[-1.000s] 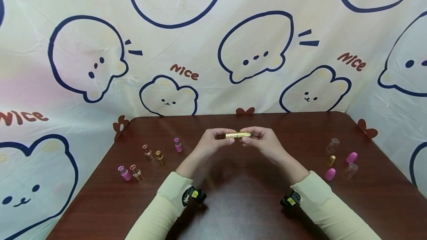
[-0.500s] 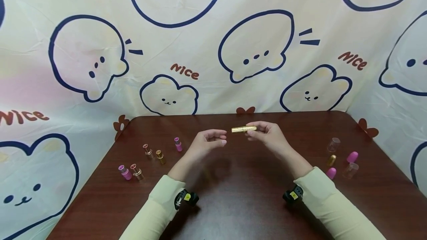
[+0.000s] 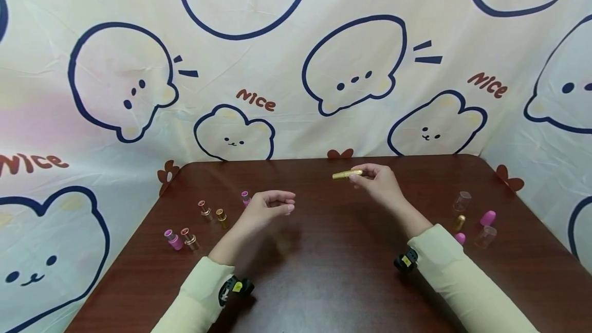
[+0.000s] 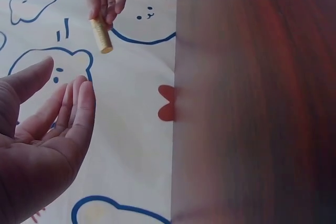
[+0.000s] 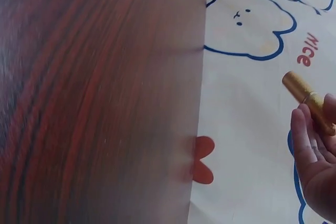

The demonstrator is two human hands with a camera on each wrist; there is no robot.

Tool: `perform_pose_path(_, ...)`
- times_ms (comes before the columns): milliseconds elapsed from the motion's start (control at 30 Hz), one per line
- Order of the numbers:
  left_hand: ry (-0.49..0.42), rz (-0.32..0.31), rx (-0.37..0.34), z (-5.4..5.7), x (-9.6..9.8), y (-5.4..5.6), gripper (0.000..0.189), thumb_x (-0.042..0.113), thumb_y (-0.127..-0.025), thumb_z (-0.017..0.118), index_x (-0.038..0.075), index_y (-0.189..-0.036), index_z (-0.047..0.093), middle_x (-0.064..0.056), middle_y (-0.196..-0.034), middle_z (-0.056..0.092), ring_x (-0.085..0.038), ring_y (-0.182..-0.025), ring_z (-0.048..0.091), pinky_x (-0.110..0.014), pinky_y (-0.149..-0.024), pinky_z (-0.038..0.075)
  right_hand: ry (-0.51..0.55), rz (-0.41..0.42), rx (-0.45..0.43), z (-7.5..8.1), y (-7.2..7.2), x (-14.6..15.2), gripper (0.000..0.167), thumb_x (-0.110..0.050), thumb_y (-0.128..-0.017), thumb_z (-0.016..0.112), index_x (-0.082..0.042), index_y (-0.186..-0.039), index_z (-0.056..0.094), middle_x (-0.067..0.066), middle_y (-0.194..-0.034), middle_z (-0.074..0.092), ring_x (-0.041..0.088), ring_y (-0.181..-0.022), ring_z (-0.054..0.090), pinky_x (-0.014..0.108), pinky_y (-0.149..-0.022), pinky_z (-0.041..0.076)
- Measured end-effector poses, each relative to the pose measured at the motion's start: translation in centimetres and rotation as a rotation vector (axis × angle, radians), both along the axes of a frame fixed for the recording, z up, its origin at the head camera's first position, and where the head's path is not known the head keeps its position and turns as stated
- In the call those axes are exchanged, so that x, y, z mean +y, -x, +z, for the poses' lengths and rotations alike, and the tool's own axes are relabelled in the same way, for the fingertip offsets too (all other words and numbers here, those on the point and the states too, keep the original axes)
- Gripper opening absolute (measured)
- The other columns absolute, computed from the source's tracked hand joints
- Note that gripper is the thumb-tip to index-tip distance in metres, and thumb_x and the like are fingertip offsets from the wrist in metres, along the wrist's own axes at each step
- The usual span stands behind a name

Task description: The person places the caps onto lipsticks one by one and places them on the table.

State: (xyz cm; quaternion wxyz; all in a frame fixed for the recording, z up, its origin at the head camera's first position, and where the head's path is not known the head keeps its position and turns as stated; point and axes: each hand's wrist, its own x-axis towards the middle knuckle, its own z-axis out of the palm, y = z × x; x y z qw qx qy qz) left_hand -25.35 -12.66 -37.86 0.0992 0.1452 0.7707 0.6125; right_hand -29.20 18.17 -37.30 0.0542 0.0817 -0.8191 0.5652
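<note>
A gold lipstick tube (image 3: 343,174) with its cap on is pinched between the thumb and fingers of my right hand (image 3: 378,183), held above the far part of the table. Its plain end points left, and in the right wrist view the seam between tube (image 5: 298,87) and cap shows. My left hand (image 3: 262,210) hovers apart from it on the left, fingers relaxed and holding nothing. Behind the left fingers a pink lipstick (image 3: 245,197) is partly hidden. The left wrist view shows the gap between the left hand (image 4: 58,124) and the tube (image 4: 102,36).
Uncapped lipsticks stand at the left: a gold one (image 3: 222,218), a pink one (image 3: 173,239) and rose-gold ones (image 3: 189,239). At the right are clear caps (image 3: 462,201), pink caps (image 3: 487,218) and a gold cap (image 3: 459,222). A printed cloth hangs behind the table (image 3: 324,271).
My left hand has let go of the gold lipstick tube and moved left and nearer. The right hand has carried the tube slightly right and farther away.
</note>
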Motion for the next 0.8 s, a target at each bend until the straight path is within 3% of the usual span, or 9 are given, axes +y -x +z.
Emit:
perform_pose_path(200,0.041,-0.006,-0.002,-0.7,-1.8,-1.3,0.03,0.015,-0.09,0.07,0.005,-0.118,0.067,-0.015,-0.113,0.066,-0.03,-0.102,0.063,-0.048,-0.089,0.049,-0.084,-0.064,0.039,-0.5,1.1,0.4,0.026,-0.021,-0.091,0.07,-0.001,-0.107,0.068,0.015,-0.098,0.07,0.031,-0.082,0.069,0.044,-0.074,0.055)
perform_pose_path(400,0.084,-0.015,0.011,-1.2,-3.9,-2.4,0.033,0.019,-0.091,0.069,0.002,-0.119,0.065,-0.021,-0.116,0.064,-0.036,-0.104,0.062,-0.048,-0.088,0.049,-0.201,-0.109,0.095,-0.9,1.9,0.7,0.024,-0.021,-0.092,0.07,0.0,-0.102,0.069,0.014,-0.094,0.07,0.032,-0.079,0.069,0.033,-0.064,0.055)
perform_pose_path(600,0.148,0.003,0.024,-1.7,-6.3,-3.6,0.035,0.017,-0.092,0.069,-0.005,-0.119,0.064,-0.022,-0.111,0.065,-0.028,-0.099,0.063,-0.033,-0.081,0.052,-0.382,-0.134,0.151,-1.4,2.6,1.3,0.021,-0.023,-0.092,0.069,-0.003,-0.098,0.071,0.01,-0.089,0.071,0.022,-0.077,0.063,0.034,-0.064,0.05)
perform_pose_path(800,0.171,0.001,0.044,-1.9,-8.3,-4.4,0.036,0.015,-0.092,0.069,-0.008,-0.118,0.063,-0.022,-0.108,0.067,-0.024,-0.096,0.064,-0.024,-0.076,0.051,-0.459,-0.138,0.137,-1.5,3.1,1.7,0.019,-0.023,-0.091,0.069,-0.004,-0.094,0.071,0.008,-0.087,0.071,0.023,-0.081,0.065,0.038,-0.067,0.051)
